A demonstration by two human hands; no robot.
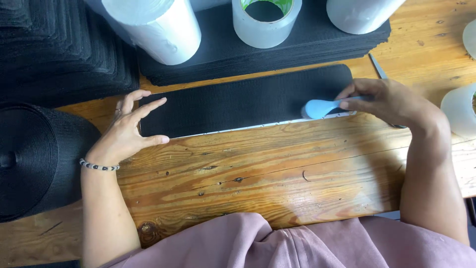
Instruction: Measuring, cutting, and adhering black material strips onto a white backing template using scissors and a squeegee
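Wooden workbench: black fabric strip lies at frame centre.
Left hand, fingers spread, braces the strip's left end; right hand grips a blue brush on its right end.

a small craft workshop: a worn wooden surface, stacked black fabric strips at ten o'clock, white tape rolls at twelve.

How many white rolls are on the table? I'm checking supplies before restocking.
5 show, all cropped by the frame: white roll top left, tape ring top centre, another roll top right, two at the right edge. More may lie outside view.
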